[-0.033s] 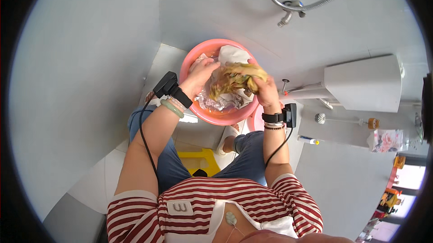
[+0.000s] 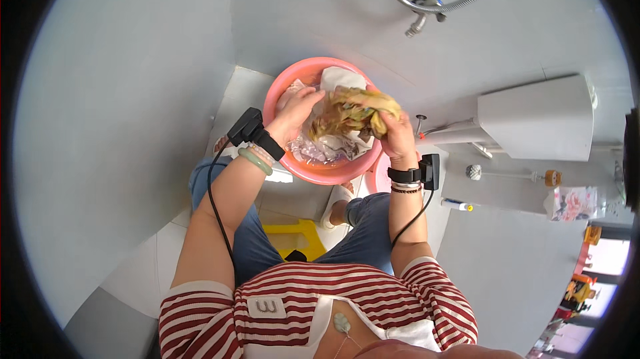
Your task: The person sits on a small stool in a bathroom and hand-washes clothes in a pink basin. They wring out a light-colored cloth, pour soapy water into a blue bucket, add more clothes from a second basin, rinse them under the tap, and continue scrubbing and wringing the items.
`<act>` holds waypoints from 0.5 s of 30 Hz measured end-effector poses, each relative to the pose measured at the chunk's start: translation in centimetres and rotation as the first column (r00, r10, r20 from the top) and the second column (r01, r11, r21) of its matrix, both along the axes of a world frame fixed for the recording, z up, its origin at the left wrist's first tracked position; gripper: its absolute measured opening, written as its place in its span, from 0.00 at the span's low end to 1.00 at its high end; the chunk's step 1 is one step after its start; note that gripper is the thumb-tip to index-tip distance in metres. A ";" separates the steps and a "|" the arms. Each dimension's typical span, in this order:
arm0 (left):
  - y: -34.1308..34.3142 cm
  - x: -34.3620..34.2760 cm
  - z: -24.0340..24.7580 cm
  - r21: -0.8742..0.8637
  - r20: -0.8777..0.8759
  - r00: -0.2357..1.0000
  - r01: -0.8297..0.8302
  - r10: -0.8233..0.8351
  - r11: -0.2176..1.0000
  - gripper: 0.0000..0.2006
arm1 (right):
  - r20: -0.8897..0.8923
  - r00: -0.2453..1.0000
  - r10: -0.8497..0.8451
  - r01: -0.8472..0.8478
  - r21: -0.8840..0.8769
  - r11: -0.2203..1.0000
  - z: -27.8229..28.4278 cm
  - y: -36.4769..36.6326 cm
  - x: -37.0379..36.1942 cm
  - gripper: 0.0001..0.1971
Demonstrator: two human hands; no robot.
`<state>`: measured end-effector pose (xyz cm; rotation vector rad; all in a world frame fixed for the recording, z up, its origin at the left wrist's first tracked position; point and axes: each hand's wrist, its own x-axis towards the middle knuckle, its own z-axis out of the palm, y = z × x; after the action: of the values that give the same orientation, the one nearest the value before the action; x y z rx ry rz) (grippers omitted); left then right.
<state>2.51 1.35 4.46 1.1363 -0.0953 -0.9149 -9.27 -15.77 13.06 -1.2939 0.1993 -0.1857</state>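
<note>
Clutching a bunched yellowish cloth [image 2: 357, 111], the right hand [image 2: 398, 138] has it clamped above the pink basin [image 2: 271, 102]. From where I stand, the left hand [image 2: 295, 116] is at the cloth's left side, but I can't tell whether it grips any. White fabric [image 2: 342, 80] lies in the basin.

Grey walls [image 2: 133, 126], tiled floor [image 2: 248, 96]
</note>
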 end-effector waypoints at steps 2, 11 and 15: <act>-1.2 -0.9 0.7 -0.159 -0.217 0.973 0.040 -0.075 0.986 0.24 | 0.059 0.993 -0.103 0.093 0.158 0.983 1.1 -0.2 -0.9 0.23; -2.7 -0.4 4.1 -0.438 -0.493 0.860 -0.117 -0.130 0.891 0.34 | 0.074 0.970 -0.232 0.243 -0.229 0.943 -1.2 1.6 -0.2 0.25; -2.9 -0.8 5.8 -0.388 -0.435 0.897 -0.104 -0.083 0.916 0.33 | 0.229 0.968 -0.102 0.241 -0.739 0.629 -3.0 3.8 0.0 0.25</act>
<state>1.72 -1.57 10.25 0.5230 0.0953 -1.0677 -9.29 -12.02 10.01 -2.1096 0.0964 -0.5951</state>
